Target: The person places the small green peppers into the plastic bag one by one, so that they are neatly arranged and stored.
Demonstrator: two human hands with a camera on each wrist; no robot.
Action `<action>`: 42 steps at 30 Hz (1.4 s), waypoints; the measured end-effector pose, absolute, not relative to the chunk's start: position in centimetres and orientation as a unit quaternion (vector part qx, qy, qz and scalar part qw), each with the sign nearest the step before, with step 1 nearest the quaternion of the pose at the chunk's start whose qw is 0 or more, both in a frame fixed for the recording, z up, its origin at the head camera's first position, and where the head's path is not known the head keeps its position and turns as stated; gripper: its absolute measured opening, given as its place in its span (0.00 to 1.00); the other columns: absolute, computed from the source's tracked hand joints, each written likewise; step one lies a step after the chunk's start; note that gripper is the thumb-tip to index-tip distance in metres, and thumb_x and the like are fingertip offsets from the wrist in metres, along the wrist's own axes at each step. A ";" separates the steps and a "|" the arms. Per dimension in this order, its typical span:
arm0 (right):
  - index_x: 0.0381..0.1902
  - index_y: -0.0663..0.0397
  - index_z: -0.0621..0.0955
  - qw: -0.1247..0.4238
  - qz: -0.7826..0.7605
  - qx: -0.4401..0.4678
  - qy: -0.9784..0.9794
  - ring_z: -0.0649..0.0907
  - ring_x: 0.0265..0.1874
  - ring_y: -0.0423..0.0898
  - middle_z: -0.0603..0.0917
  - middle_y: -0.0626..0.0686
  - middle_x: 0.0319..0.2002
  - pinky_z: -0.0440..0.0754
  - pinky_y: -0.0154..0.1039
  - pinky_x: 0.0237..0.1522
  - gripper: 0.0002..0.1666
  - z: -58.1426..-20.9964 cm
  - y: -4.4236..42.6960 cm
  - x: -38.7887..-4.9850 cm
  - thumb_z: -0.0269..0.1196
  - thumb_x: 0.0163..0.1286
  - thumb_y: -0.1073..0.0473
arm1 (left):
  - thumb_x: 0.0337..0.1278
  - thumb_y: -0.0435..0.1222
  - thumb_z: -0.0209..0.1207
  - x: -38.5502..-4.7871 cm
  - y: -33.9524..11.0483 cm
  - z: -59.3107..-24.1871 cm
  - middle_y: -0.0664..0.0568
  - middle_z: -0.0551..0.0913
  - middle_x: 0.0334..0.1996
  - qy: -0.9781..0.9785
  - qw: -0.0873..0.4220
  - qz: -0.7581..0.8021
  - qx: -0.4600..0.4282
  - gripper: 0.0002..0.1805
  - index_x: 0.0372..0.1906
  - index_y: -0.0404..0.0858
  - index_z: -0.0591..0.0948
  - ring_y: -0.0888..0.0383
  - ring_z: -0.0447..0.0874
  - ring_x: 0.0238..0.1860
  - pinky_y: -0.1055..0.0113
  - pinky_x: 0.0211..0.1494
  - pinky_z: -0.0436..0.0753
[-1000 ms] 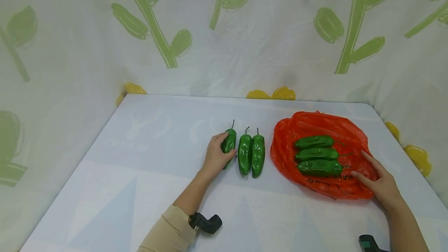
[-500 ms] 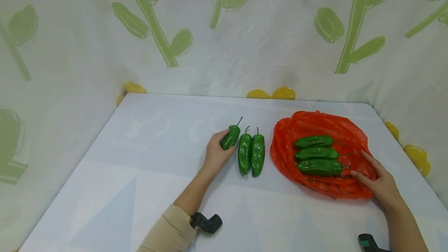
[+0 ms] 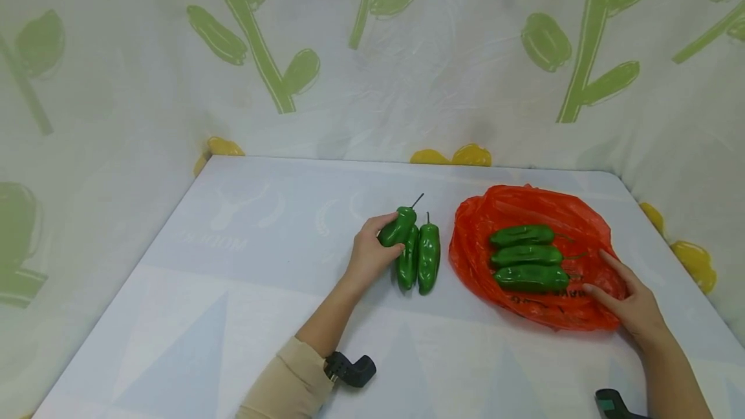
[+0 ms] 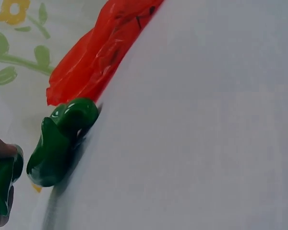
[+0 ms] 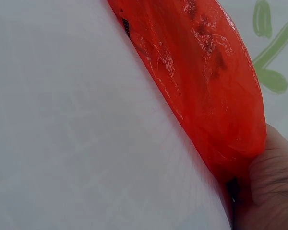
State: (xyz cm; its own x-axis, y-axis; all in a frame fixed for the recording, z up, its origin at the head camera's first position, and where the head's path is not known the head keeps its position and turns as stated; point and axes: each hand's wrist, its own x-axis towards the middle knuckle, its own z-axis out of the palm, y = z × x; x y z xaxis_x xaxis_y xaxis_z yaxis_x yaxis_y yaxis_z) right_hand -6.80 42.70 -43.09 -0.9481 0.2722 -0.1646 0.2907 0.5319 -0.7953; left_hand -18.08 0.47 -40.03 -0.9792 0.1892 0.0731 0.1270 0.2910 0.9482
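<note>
In the head view, my left hand pinches a green pepper between thumb and fingers, its stem pointing up and right. That pepper partly covers one of two other green peppers lying side by side on the table. The left wrist view shows the held pepper at the left edge, beside the table peppers. My right hand holds the right rim of a red plastic bag, thumb inside it. Three green peppers lie stacked in a row on the bag. The right wrist view shows the hand at the bag.
The white table has its back edge against a pale curtain printed with green leaves. A black wrist device is on my left wrist, and another dark device shows near my right forearm.
The pepper in my left hand has tilted and moved right, from beside the two table peppers to over the nearer one. My right hand and the bag have stayed put.
</note>
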 end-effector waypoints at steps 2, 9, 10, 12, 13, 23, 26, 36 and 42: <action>0.74 0.29 0.43 0.011 -0.457 0.158 0.875 0.36 0.70 0.69 0.34 0.64 0.74 0.49 0.75 0.58 0.48 -43.1 42.7 -6.8 0.58 0.67 0.45 | 0.46 0.28 0.64 -18.1 0.8 -39.7 0.46 0.71 0.62 0.799 0.029 0.592 0.107 0.33 0.63 0.42 0.73 0.49 0.69 0.62 0.53 0.61 0.73; 0.74 0.28 0.43 0.005 -0.455 0.152 0.878 0.36 0.70 0.68 0.35 0.63 0.74 0.49 0.75 0.58 0.47 -43.2 42.8 -6.8 0.58 0.68 0.46 | 0.48 0.30 0.64 -18.3 2.8 -38.6 0.48 0.72 0.60 0.800 0.042 0.583 0.135 0.32 0.63 0.43 0.73 0.52 0.72 0.57 0.56 0.56 0.77; 0.74 0.28 0.44 0.004 -0.454 0.152 0.878 0.36 0.70 0.68 0.35 0.63 0.74 0.50 0.75 0.58 0.47 -43.3 42.8 -6.8 0.58 0.68 0.46 | 0.48 0.30 0.64 -18.3 3.2 -38.5 0.48 0.72 0.59 0.801 0.045 0.581 0.139 0.32 0.63 0.44 0.73 0.52 0.72 0.55 0.57 0.55 0.78; 0.74 0.28 0.44 0.003 -0.453 0.152 0.878 0.37 0.70 0.68 0.35 0.62 0.74 0.51 0.75 0.58 0.47 -43.3 42.8 -6.7 0.58 0.68 0.46 | 0.49 0.32 0.63 -18.3 3.8 -38.2 0.48 0.73 0.58 0.803 0.049 0.576 0.146 0.32 0.64 0.45 0.73 0.52 0.73 0.53 0.58 0.52 0.79; 0.74 0.27 0.44 0.002 -0.453 0.152 0.879 0.37 0.70 0.68 0.35 0.62 0.74 0.51 0.75 0.58 0.47 -43.3 42.8 -6.7 0.58 0.68 0.46 | 0.50 0.32 0.63 -18.2 4.1 -38.0 0.49 0.73 0.58 0.802 0.050 0.576 0.150 0.31 0.63 0.45 0.73 0.53 0.73 0.52 0.59 0.50 0.79; 0.74 0.27 0.44 -0.001 -0.459 0.153 0.875 0.37 0.70 0.68 0.34 0.62 0.74 0.47 0.74 0.59 0.46 -43.4 42.6 -6.7 0.58 0.68 0.46 | 0.51 0.34 0.63 -18.7 6.6 -36.5 0.51 0.73 0.58 0.810 0.073 0.556 0.169 0.30 0.63 0.47 0.74 0.55 0.74 0.52 0.62 0.49 0.80; 0.74 0.27 0.45 -0.004 -0.460 0.151 0.875 0.36 0.70 0.68 0.34 0.61 0.74 0.46 0.75 0.59 0.46 -43.3 42.7 -6.7 0.58 0.68 0.46 | 0.51 0.34 0.64 -18.8 7.3 -36.2 0.52 0.73 0.59 0.818 0.081 0.542 0.176 0.31 0.63 0.49 0.74 0.56 0.73 0.52 0.63 0.49 0.78; 0.74 0.28 0.45 -0.004 -0.457 0.148 0.877 0.36 0.70 0.68 0.34 0.61 0.74 0.47 0.75 0.59 0.46 -43.2 42.7 -6.8 0.58 0.68 0.46 | 0.50 0.36 0.65 -19.4 10.2 -35.8 0.49 0.75 0.57 0.842 0.098 0.476 0.233 0.31 0.64 0.44 0.74 0.57 0.74 0.53 0.70 0.51 0.76; 0.74 0.28 0.45 -0.009 -0.455 0.147 0.878 0.37 0.70 0.68 0.35 0.62 0.74 0.46 0.75 0.59 0.46 -43.2 42.6 -6.8 0.59 0.68 0.46 | 0.50 0.36 0.66 -20.1 12.3 -36.1 0.49 0.76 0.55 0.851 0.095 0.441 0.268 0.29 0.62 0.42 0.75 0.59 0.74 0.50 0.74 0.47 0.75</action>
State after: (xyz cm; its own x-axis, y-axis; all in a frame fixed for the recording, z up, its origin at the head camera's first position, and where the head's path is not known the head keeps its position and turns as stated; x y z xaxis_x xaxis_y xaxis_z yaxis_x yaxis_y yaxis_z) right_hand -6.77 42.60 -43.23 -0.9564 0.2673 -0.1173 0.2501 0.5429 -0.8017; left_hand -20.13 12.30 -36.11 -0.8387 0.5394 0.0746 0.3721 0.4677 0.8017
